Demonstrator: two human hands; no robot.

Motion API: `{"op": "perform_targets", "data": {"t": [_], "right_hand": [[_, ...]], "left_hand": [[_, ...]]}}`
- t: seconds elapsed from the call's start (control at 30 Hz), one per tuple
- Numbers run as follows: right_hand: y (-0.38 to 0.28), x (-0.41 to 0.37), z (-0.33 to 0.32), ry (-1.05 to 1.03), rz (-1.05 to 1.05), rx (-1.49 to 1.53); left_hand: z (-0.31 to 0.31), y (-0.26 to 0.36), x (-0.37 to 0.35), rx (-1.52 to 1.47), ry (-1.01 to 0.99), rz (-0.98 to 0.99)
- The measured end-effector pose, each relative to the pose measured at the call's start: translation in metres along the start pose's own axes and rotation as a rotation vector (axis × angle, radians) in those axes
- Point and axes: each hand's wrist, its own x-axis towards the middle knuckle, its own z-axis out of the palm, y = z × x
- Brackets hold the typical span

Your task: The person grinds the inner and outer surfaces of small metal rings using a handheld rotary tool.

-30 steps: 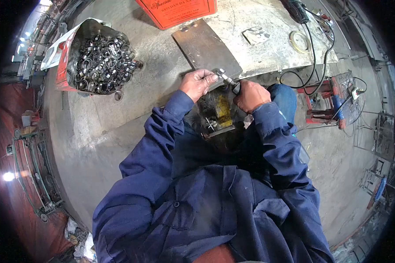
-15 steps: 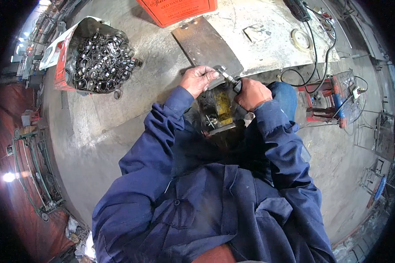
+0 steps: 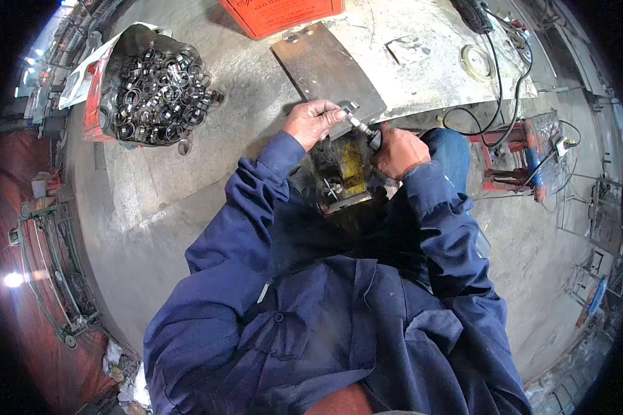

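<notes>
My left hand pinches a small shiny metal ring between thumb and fingers. My right hand is wrapped round a die grinder with a dark collar and a slim metal nose. That nose points up and left, its tip right at the ring; the grinder's rear is hidden in my palm. Both hands are above a yellow-marked metal stand between my knees. Just beyond them lies a dark flat metal plate.
An open-topped container heaped with metal rings stands at the left. An orange-red box is at the top. To the right are a black corded tool, a pale ring and a red-and-blue metal frame.
The view has shifted slightly. Both hands stay in nearly the same place, with the ring turned a little at the tool's tip.
</notes>
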Motion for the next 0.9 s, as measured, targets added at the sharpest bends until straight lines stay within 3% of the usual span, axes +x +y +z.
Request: {"op": "perform_targets", "data": {"t": [0.17,0.23,0.9], "right_hand": [[-0.004,-0.003,-0.003,0.018,-0.013,0.005],[-0.003,0.003,-0.005,0.013,0.083,-0.021],[-0.001,0.001,-0.004,-0.005,0.032,-0.012]], "left_hand": [[-0.003,-0.002,0.001,0.002,-0.031,0.011],[-0.005,-0.003,0.002,0.05,-0.025,0.023],[-0.005,-0.003,0.006,0.1,-0.012,0.035]]}}
